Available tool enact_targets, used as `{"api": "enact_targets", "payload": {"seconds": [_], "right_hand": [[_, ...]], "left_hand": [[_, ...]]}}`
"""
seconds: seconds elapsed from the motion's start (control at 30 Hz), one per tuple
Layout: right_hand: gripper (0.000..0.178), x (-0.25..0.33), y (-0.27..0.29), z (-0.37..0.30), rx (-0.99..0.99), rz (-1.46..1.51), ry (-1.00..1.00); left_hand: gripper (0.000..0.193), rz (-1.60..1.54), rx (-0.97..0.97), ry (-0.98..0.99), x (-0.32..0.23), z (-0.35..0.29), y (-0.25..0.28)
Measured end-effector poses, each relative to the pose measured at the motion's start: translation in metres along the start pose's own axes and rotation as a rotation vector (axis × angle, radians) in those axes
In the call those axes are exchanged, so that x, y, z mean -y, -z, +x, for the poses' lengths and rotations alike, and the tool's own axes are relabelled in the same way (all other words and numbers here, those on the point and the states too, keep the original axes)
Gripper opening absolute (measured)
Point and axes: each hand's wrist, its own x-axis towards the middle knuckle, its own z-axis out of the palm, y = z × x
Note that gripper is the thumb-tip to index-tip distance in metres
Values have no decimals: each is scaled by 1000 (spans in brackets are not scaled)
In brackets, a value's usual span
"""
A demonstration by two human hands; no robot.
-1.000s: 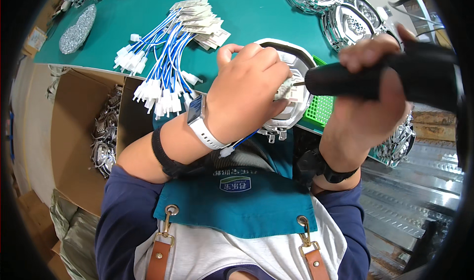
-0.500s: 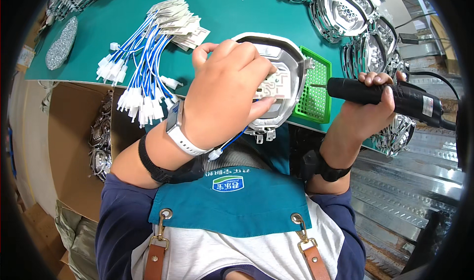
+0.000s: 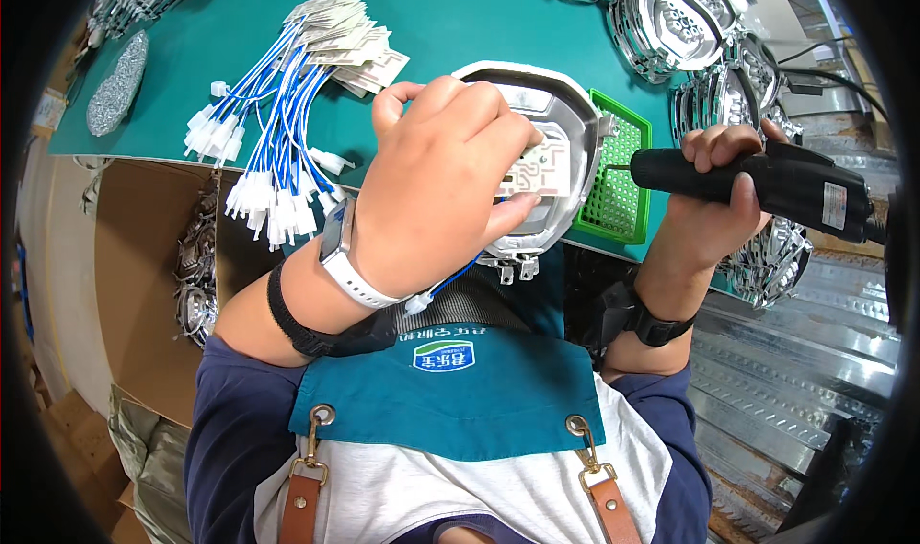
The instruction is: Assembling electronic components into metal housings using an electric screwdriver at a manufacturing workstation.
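Observation:
My left hand [image 3: 436, 185] presses down on a round white and silver lamp housing [image 3: 551, 132] at the near edge of the green table, fingers on a small white circuit board [image 3: 539, 168] set inside it. A blue and white wire [image 3: 450, 280] hangs from under that hand. My right hand [image 3: 714, 204] grips a black electric screwdriver [image 3: 757, 180], held level to the right of the housing, its bit pointing left over a green mesh tray [image 3: 613, 175]. The bit is apart from the housing.
A bundle of blue and white wires with white connectors [image 3: 264, 151] and a fan of white circuit boards [image 3: 350, 46] lie on the green mat [image 3: 460, 17] to the left. Shiny reflector housings [image 3: 685, 26] are stacked at the right. An open cardboard box [image 3: 144, 256] holds more parts.
My right hand has drawn the screwdriver away from the housing to the right and lowered it. My left hand has stayed on the housing.

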Motion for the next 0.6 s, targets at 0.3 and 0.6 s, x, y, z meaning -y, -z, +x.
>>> {"api": "enact_targets", "payload": {"seconds": [0.3,0.6], "right_hand": [[55,-6,5,10,271,88,-17],[54,-11,10,17,295,135,-67]], "left_hand": [[35,-2,12,0,0,0,0],[36,-1,25,5,1,1,0]]}}
